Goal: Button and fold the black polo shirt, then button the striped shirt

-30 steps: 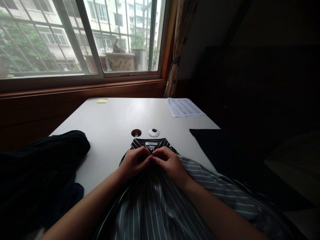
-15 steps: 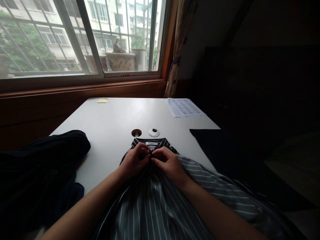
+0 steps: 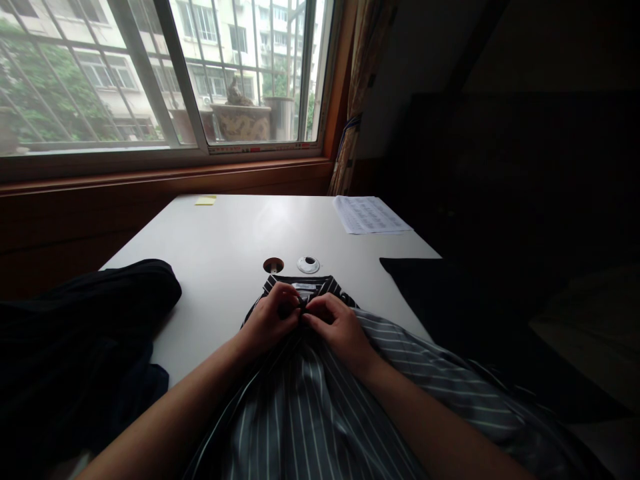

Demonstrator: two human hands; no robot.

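Observation:
A dark striped shirt [image 3: 320,400] lies spread over the near part of the table, its collar pointing away from me and a pale label showing inside the neck. My left hand [image 3: 273,313] pinches the shirt's front just below the collar. Opposite it, my right hand [image 3: 335,323] pinches the same spot, fingertips almost meeting those of the left. Whatever small part sits between the fingertips, such as a button, is hidden. One striped sleeve stretches off to the right beneath my right forearm.
Dark clothing [image 3: 100,333] is heaped on the left of the white table [image 3: 235,230]. A dark cloth [image 3: 440,300] hangs over the right edge. Printed sheets [image 3: 371,215] and a yellow note [image 3: 205,200] lie at the back. Beyond the collar are a cable hole [image 3: 273,265] and a round cover [image 3: 309,265].
Almost nothing differs. Both hands stay at the same spot below the collar, with only a very slight shift of the fingers.

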